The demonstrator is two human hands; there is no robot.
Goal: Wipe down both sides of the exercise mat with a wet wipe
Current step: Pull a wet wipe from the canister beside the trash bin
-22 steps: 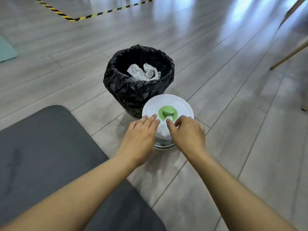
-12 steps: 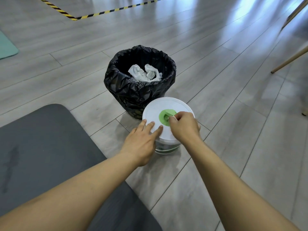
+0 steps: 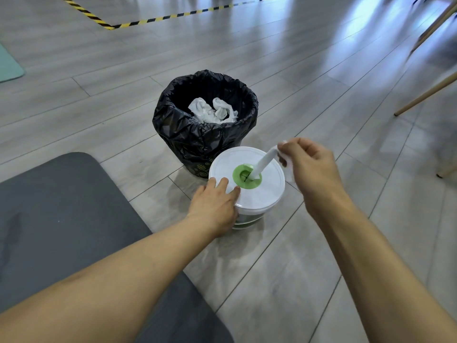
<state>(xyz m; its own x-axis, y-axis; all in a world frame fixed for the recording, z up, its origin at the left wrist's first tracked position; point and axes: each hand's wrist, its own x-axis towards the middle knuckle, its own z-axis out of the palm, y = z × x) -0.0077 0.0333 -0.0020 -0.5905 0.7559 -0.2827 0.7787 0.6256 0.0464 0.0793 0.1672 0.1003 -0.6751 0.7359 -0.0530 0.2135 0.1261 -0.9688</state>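
So the grey plank floor [image 3: 321, 70] takes up most of the view, with a strip of yellow-and-black hazard tape [image 3: 148, 21] running across the far end. The dark grey exercise mat [image 3: 61, 219] lies flat on the floor at the lower left, partly under the left forearm, and nothing's touching its top side. Just past its far corner sits a small bin with a black liner [image 3: 197, 139], with a few crumpled white wipes [image 3: 212, 111] inside. Right in front of the bin, pretty much touching it, is a round wipes tub [image 3: 262, 194] with a white lid. The left hand [image 3: 215, 206] rests on the near-left edge of that lid, fingers laid out flat on top, not curled around anything. The right hand [image 3: 311, 167] is up over the tub's right side, pinching the end of a wet wipe [image 3: 263, 163] between thumb and fingertips. The wipe runs taut in a twisted strand down to the green dispenser opening [image 3: 243, 180] in the middle of the lid.
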